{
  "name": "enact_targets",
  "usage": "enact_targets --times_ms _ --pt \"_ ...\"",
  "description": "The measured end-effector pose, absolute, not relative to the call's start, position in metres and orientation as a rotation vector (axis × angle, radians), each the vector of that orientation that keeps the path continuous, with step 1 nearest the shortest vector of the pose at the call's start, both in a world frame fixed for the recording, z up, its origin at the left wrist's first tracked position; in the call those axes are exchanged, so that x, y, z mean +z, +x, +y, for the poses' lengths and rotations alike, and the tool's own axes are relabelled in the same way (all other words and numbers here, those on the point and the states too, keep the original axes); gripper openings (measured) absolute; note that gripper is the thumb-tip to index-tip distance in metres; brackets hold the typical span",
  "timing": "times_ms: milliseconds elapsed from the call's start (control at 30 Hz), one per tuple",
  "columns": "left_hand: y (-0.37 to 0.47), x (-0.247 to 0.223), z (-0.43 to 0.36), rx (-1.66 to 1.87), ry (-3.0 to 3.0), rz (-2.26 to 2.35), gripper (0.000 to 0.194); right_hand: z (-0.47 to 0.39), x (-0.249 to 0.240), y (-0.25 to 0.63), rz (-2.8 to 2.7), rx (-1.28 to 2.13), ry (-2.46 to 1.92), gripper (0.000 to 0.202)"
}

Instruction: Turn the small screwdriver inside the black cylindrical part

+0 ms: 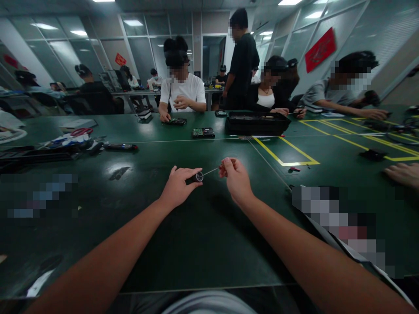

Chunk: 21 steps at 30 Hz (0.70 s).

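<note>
Ceiling lights [289, 2] shine over a dim room, glare patching the tabletop [203, 244].

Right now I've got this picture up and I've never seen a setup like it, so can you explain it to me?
It's one view, from a camera on a person's head; no machine, just bare-handed work. The left hand holds a small round piece. The right hand pinches a thin rod pointing at it; whether the tip goes inside is unclear. On the green table beyond lie a circuit board, a black box and yellow lines.
</note>
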<state>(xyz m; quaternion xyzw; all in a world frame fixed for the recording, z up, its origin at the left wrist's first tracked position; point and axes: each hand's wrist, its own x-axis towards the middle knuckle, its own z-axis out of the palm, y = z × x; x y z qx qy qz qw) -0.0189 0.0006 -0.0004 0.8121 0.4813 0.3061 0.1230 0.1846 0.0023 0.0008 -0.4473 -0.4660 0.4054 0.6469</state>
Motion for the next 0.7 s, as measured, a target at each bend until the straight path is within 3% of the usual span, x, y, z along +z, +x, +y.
enact_targets --times_ms 433,700 --pt "-0.0192 0.001 -0.0002 0.89 2.324 1.411 0.043 -0.0031 0.0089 0.1887 -1.145 0.887 -1.116 0.034" --pt "-0.02 -0.0013 0.0009 0.909 2.327 1.383 0.045 0.0006 0.0066 0.1874 -0.883 1.126 -1.09 0.032"
